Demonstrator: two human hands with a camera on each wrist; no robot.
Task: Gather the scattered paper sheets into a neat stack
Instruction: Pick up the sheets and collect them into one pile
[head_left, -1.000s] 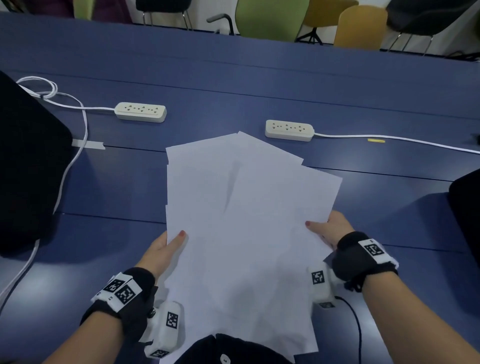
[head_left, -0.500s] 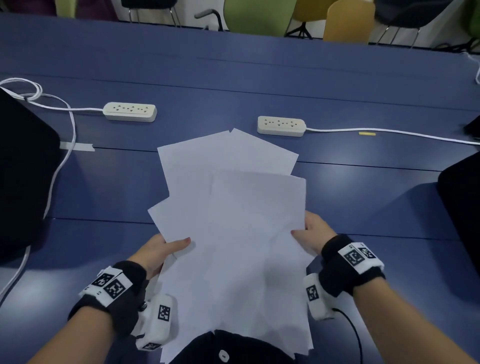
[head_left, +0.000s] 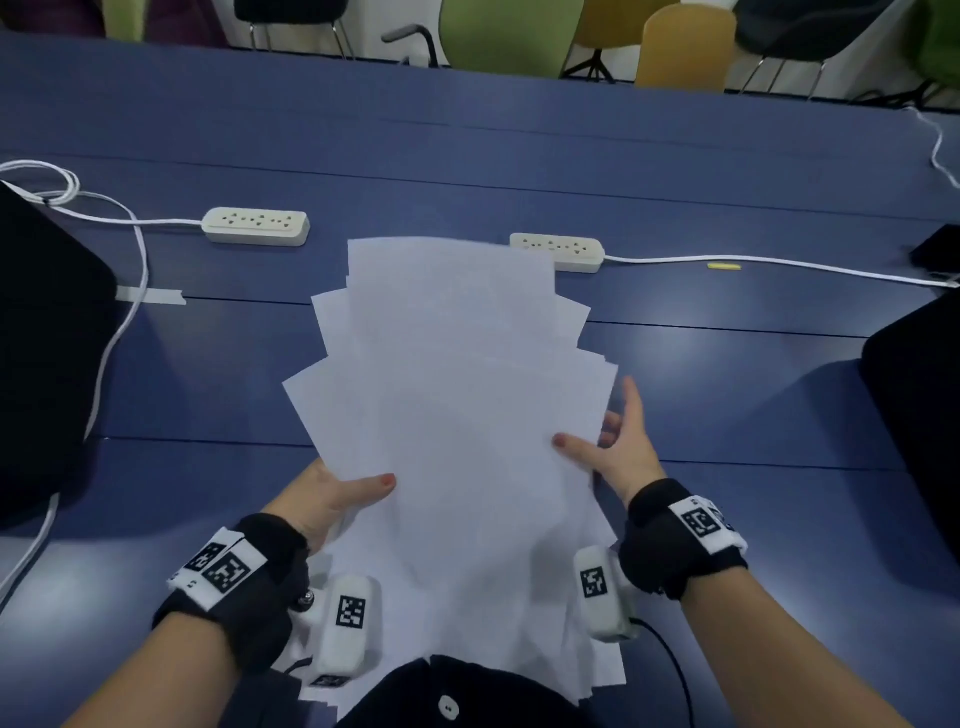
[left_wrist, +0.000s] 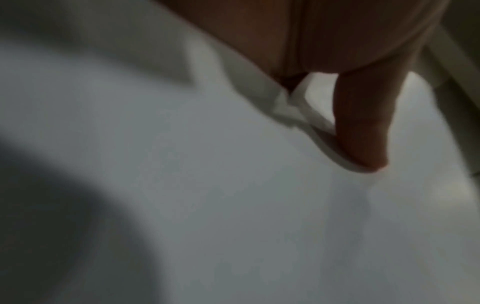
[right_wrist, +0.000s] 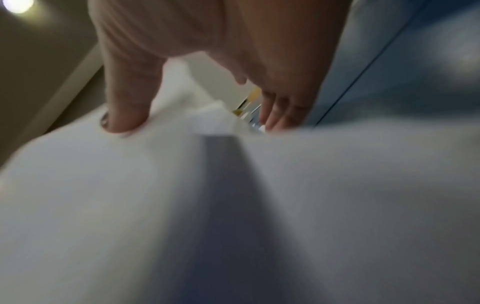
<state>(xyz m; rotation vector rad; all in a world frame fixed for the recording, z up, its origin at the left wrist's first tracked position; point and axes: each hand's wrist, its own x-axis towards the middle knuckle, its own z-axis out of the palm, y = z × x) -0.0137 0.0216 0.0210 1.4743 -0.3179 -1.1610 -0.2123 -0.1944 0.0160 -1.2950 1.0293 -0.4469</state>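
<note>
Loosely fanned paper sheets (head_left: 457, 415) sit pinched between both hands.

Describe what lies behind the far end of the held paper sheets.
The paper sheets, gripped by the left hand and right hand, cover the near-left end of the right power strip on the blue table. Anything else beneath is hidden.

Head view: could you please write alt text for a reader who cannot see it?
Two hands, left hand and right hand, hold a fanned bundle of white paper sheets over a blue table. Two power strips lie beyond.
</note>
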